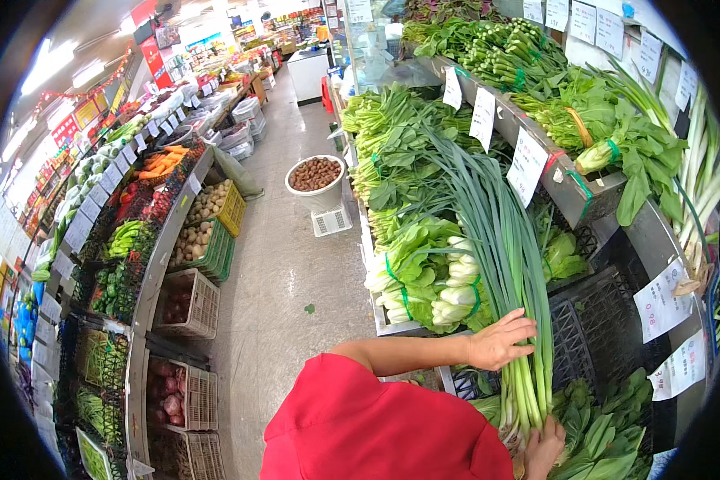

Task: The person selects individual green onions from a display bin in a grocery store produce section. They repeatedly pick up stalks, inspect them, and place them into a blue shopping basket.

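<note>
While your left hand (498,342) curls over the gathered leeks (520,276) and your right hand (544,450) clasps their base, placing seems unfinished.

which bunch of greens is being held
The long, leek-like bunch stretching over the leafy greens: the left hand is on its stalks, the right hand at its root end. No hand holds the others.

White price cards (528,166) on the metal shelf (602,192) at two o'clock, more on the wall between one and two, white tags (662,300) with red figures just past three, rows of labels (90,210) along the vegetable counter (141,344) at nine, red sign (66,130) at ten, lettering blurred
</note>
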`<act>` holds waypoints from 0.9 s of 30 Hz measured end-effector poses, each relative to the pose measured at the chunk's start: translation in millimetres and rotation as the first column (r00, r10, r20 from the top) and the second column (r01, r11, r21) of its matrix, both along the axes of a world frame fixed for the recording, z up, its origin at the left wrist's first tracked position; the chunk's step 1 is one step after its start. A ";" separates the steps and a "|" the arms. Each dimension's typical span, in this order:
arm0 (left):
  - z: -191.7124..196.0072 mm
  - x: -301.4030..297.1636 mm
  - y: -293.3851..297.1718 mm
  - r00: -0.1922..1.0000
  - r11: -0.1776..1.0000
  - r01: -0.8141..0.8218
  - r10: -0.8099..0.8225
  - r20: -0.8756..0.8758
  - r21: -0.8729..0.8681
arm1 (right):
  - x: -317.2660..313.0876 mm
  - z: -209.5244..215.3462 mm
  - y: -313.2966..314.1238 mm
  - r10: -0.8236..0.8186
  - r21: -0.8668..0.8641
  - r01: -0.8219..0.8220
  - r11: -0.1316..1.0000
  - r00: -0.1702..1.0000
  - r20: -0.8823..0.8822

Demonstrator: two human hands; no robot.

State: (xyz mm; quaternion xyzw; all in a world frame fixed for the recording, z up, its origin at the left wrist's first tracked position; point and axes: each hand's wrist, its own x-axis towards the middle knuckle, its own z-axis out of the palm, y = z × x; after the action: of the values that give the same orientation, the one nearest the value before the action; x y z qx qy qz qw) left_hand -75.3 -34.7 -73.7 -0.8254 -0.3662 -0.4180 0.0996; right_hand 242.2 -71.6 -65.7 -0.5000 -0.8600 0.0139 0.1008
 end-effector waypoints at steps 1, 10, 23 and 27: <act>3.5 3.3 -4.8 0.999 1.000 -0.019 0.018 0.036 0.014 | 2.3 -1.0 0.8 0.007 0.003 -0.007 1.000 1.000 0.028; -20.8 29.6 -48.8 0.991 0.969 -0.073 0.097 0.090 -0.237 | -7.7 0.9 -9.4 -0.088 -0.090 0.077 0.993 0.988 -0.126; -15.8 39.0 -45.0 0.996 0.963 -0.089 0.094 0.008 -0.253 | -15.0 -5.7 -18.5 -0.149 0.026 0.152 0.988 0.985 -0.092; -23.6 39.3 -75.6 0.997 0.979 -0.050 0.061 0.052 -0.196 | -18.4 -6.5 -21.9 -0.184 0.054 0.185 0.981 0.983 -0.028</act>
State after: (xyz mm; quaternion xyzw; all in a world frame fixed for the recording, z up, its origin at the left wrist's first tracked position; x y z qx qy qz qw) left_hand -36.0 -110.3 -97.3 -0.8083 -0.4307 -0.4008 0.0196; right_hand 223.8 -93.5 -72.1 -0.5743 -0.8088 -0.0142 0.1256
